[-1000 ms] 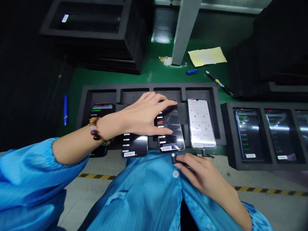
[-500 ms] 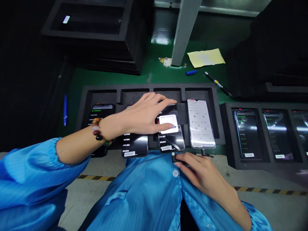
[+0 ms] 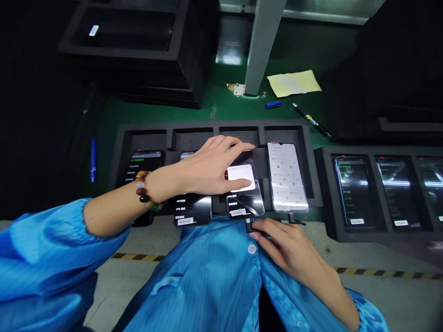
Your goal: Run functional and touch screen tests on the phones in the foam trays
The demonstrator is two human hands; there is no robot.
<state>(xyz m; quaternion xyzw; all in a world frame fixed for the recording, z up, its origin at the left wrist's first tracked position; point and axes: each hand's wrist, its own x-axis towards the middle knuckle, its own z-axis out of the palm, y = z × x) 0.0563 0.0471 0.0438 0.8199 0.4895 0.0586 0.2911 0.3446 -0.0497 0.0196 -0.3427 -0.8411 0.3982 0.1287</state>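
Over a smartphone (image 3: 238, 203) showing a white pop-up, my left hand (image 3: 211, 166) lies with its fingers spread. Its thumb rests on the pop-up's lower right, and the fingertips reach the phone's top end. Just below that phone, my right hand (image 3: 284, 240) pinches a black cable plug (image 3: 248, 226) whose metal tip points upward, apart from the phone. To the right is a phone with a white file screen (image 3: 287, 177); another black plug (image 3: 291, 217) sits at its bottom edge. My left wrist partly covers a dark-screened phone (image 3: 194, 210) and the leftmost phone (image 3: 147, 161).
The phones lie in a black foam tray (image 3: 314, 184). A second foam tray (image 3: 323, 193) with several phones stands to the right. Stacked foam trays (image 3: 131, 55) rise at the back left. Behind are a metal post (image 3: 265, 46), yellow paper (image 3: 294, 84) and a pen (image 3: 311, 121).
The left thumb stays on the pop-up, and a blue spot seen beside its tip earlier is no longer visible. The right hand keeps its pinch on the plug. The view has shifted slightly.
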